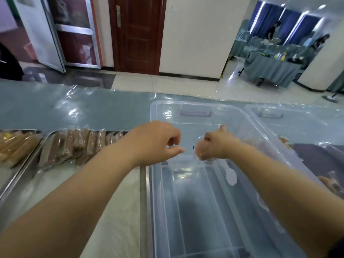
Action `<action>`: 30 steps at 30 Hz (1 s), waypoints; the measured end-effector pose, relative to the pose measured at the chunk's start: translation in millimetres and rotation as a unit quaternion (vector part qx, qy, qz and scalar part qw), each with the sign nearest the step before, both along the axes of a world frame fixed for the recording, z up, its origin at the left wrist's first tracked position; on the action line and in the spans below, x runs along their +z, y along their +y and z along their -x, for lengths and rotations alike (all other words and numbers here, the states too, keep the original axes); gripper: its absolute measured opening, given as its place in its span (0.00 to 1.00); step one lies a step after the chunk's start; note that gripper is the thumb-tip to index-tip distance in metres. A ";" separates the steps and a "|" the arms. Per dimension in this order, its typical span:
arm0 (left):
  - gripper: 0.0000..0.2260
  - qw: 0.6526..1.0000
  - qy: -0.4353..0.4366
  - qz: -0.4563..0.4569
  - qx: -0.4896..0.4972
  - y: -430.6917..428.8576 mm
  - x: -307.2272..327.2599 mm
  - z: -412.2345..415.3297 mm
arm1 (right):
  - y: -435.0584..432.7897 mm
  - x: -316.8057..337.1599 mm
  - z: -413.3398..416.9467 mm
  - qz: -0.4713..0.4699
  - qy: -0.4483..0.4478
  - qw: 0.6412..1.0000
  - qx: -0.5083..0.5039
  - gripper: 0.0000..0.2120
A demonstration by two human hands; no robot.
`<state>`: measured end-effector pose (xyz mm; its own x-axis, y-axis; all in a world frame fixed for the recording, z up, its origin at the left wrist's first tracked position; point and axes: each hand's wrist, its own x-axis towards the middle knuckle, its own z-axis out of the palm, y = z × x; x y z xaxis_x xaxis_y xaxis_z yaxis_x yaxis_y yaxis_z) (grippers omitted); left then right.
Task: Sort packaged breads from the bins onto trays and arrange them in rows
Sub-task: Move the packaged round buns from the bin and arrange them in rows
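Note:
My right hand (216,146) grips a small clear-wrapped bread (198,150) above the clear plastic bin (186,202), whose inside shows no other bread. My left hand (158,142) hovers just left of it over the bin's left rim, fingers loosely curled and holding nothing. A metal tray (130,202) to the left carries a row of brown packaged breads (74,146) along its far edge. Another tray (11,175) at the far left holds yellow packaged breads (16,146).
A second clear bin (297,123) stands to the right with some breads (333,183) in it. The table (74,108) is covered with shiny plastic film. Beyond it lie tiled floor, a wooden door (137,34) and a distant table with people.

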<state>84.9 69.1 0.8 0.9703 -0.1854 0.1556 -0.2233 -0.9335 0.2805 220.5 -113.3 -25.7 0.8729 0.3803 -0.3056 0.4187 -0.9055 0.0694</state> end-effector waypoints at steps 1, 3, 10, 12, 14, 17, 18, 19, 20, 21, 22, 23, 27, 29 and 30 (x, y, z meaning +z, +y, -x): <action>0.09 1.000 -0.009 0.003 0.007 6.3 4.5 5.9 | 0.4 16.8 8.2 -0.015 -0.014 1.000 0.000 0.26; 0.09 0.999 -0.016 0.009 0.029 21.8 11.3 20.0 | 2.6 46.1 26.5 -0.059 -0.057 0.996 0.015 0.25; 0.10 0.994 0.000 0.022 0.111 96.9 2.7 111.2 | 48.0 105.9 125.8 -0.278 -0.092 0.956 0.019 0.35; 0.10 0.991 0.012 0.015 0.136 122.8 -6.3 147.5 | 74.5 109.1 159.5 -0.289 -0.082 0.953 0.041 0.36; 0.09 0.987 0.025 0.010 0.157 151.3 -17.5 184.9 | 104.2 104.1 194.2 -0.287 -0.060 0.954 0.061 0.37; 0.09 0.979 0.065 0.016 0.193 194.6 -40.0 242.0 | 150.6 82.8 244.7 -0.254 -0.023 0.962 0.096 0.36; 0.09 0.976 0.079 0.022 0.202 208.3 -48.7 261.1 | 166.5 73.5 260.7 -0.243 -0.007 0.964 0.106 0.35; 0.09 0.972 0.095 0.028 0.211 220.7 -57.9 280.2 | 182.0 62.5 275.8 -0.235 0.013 0.965 0.114 0.35; 0.09 0.968 0.114 0.034 0.221 232.5 -67.2 299.6 | 198.0 50.2 290.6 -0.229 0.033 0.965 0.120 0.36; 0.09 0.963 0.133 0.038 0.230 243.6 -76.0 318.0 | 213.8 37.1 304.4 -0.223 0.051 0.965 0.127 0.38; 0.09 0.958 0.152 0.041 0.240 254.5 -85.1 335.6 | 228.7 24.0 317.4 -0.217 0.069 0.964 0.134 0.39; 0.09 0.952 0.167 0.047 0.252 265.3 -93.8 352.6 | 243.3 10.5 329.7 -0.211 0.089 0.963 0.140 0.39; 0.08 0.924 0.204 0.102 0.308 302.9 -126.2 407.8 | 293.8 -37.7 367.6 -0.202 0.158 0.954 0.157 0.36; 0.07 0.911 0.206 0.118 0.338 317.1 -138.0 428.7 | 317.4 -58.9 379.7 -0.206 0.177 0.949 0.161 0.36; 0.07 0.902 0.201 0.133 0.357 324.5 -143.5 437.9 | 328.9 -68.4 384.3 -0.209 0.181 0.947 0.165 0.36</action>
<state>-352.9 393.6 -142.7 0.8151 0.5020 -0.2892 0.5789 -0.6864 0.4401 -163.8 215.6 -94.1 0.5527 0.7677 -0.3243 0.6112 -0.6380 -0.4684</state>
